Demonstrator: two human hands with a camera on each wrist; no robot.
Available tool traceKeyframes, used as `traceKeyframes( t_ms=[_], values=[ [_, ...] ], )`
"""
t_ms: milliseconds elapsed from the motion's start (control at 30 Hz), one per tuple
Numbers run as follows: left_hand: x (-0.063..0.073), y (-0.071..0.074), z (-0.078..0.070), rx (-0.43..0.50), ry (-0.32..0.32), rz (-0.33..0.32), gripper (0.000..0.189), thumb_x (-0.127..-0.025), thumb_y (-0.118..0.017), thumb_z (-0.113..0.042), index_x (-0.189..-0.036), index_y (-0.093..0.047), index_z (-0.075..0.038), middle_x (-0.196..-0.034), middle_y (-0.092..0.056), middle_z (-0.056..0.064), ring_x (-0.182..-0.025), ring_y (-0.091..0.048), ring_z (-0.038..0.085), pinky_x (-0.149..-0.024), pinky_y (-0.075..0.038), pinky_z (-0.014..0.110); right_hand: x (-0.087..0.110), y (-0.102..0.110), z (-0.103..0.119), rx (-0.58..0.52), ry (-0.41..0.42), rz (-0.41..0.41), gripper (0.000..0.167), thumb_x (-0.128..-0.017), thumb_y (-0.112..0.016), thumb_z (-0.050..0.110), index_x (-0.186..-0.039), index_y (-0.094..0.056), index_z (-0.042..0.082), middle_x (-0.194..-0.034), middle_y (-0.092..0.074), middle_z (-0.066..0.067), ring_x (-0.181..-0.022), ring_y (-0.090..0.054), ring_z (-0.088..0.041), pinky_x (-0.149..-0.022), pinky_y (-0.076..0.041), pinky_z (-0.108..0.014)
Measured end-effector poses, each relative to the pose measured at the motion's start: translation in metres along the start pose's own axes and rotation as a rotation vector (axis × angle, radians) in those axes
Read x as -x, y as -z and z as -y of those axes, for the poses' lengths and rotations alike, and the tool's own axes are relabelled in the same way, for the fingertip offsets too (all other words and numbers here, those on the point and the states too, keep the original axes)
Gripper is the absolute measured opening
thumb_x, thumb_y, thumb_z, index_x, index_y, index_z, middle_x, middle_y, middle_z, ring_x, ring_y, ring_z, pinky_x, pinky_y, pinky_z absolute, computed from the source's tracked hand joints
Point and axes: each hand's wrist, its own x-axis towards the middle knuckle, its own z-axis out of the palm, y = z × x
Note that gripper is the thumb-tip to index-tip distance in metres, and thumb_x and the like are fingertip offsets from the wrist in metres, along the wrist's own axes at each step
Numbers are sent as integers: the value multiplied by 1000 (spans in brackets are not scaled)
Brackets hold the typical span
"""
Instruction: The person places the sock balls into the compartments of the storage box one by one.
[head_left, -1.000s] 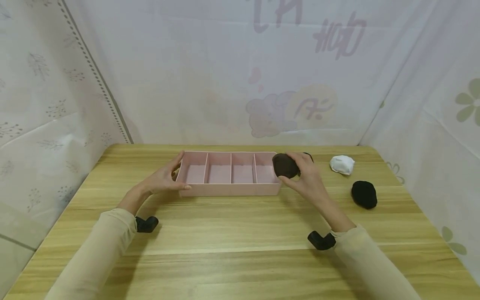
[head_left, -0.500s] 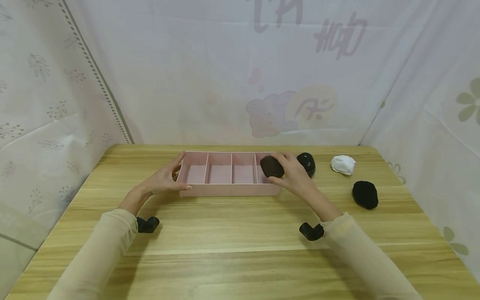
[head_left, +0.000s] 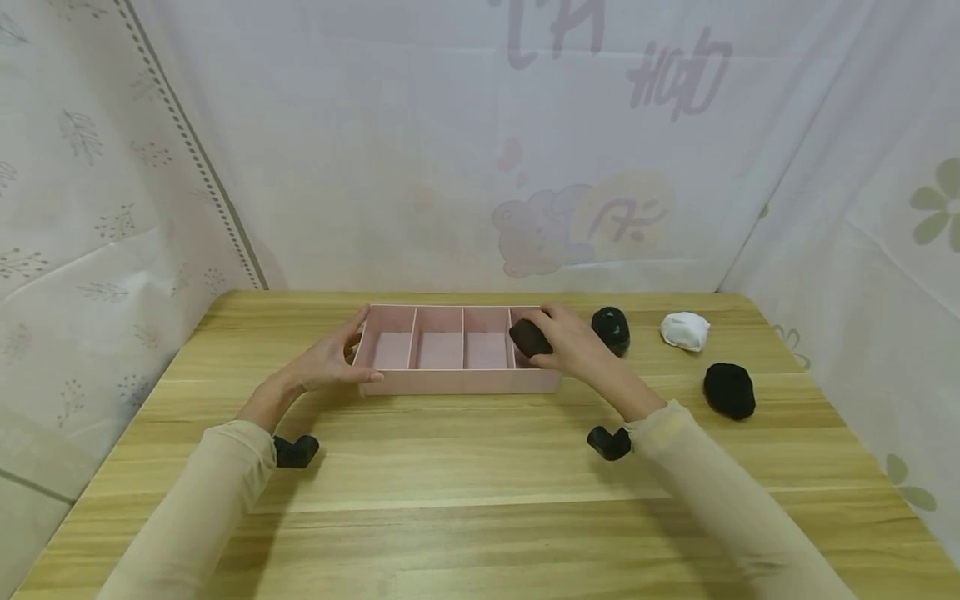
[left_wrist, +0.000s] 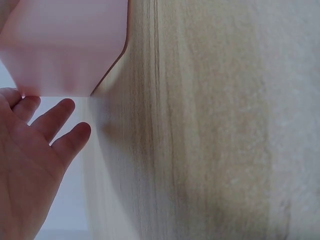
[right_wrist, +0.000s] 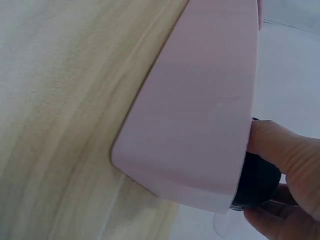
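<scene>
Pink and shaped like a long tray, a four-compartment organiser box (head_left: 461, 382) stands on the wooden worktop (head_left: 450, 517), near its far edge. Three thin dividers split it into a single row of compartments. The left hand (head_left: 324, 362) holds the box at its left end: the thumb lies against the front wall and a finger reaches the back corner. In the left wrist view, two other fingers of this hand are spread apart from the box.

The right hand (head_left: 573, 342) grips a dark rounded bundle (head_left: 530, 337) between the thumb and the fingers. This bundle is at the rightmost compartment, tilted, and in the right wrist view a part of it rises above the rim of the box. The front wall hides its lower part, so I cannot tell whether it touches the bottom.

To the right of the box, just beside the right hand, lies a glossy black bundle (head_left: 611, 329). Farther to the right there is a white bundle (head_left: 684, 331), and nearer to the person, a matte black bundle (head_left: 729, 391). Both arms wear pale cream sleeves (head_left: 720, 475), and at each wrist a black angled piece (head_left: 297, 452) sticks out. Behind the worktop hangs a whitish cloth (head_left: 450, 150) with printed letters and a bear-like figure.
</scene>
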Motion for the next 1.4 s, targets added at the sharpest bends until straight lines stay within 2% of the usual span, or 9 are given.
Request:
traceKeyframes(
  t_ms=[300, 500, 767, 1233, 1400],
  values=[
    [0, -1, -1, -2, 4, -6, 113, -77, -76, -11, -151, 11, -11, -156, 3, 22, -137, -16, 49, -101, -32, 57, -8, 10, -1, 10, 1, 141, 64, -78, -77, 18, -134, -49, 6, -124, -51, -21, -107, -53, -35, -84, -48, -46],
    [1, -1, -1, 0, 17, -3, 113, -78, -75, -12, -151, 11, -14, -156, 0, 21, -137, -17, 47, -100, -33, 58, -14, 13, 0, -8, -27, 192, 64, -78, -78, 18, -133, -50, 6, -123, -53, -20, -101, -55, -32, -83, -48, -44],
    [0, -1, 0, -1, 16, 0, 113, -78, -75, -13, -151, 11, -15, -156, -1, 21, -137, -18, 47, -101, -33, 58, -20, 16, 4, 48, -65, 260, 61, -77, -78, 19, -130, -50, 4, -120, -53, -19, -99, -55, -31, -84, -48, -42],
    [2, -1, 0, -25, 25, -6, 112, -80, -74, -14, -151, 12, -15, -156, -1, 22, -138, -17, 47, -102, -31, 57, -26, 11, 7, 136, -69, 279, 64, -74, -80, 22, -128, -48, 6, -116, -55, -18, -98, -57, -31, -83, -49, -43],
    [0, -2, 0, -20, 11, 0, 112, -79, -74, -13, -151, 12, -13, -156, 2, 21, -138, -15, 47, -104, -27, 58, -25, 1, 3, 221, -20, 287, 61, -74, -81, 24, -122, -49, 4, -120, -55, -18, -105, -58, -33, -85, -49, -44]
  ],
)
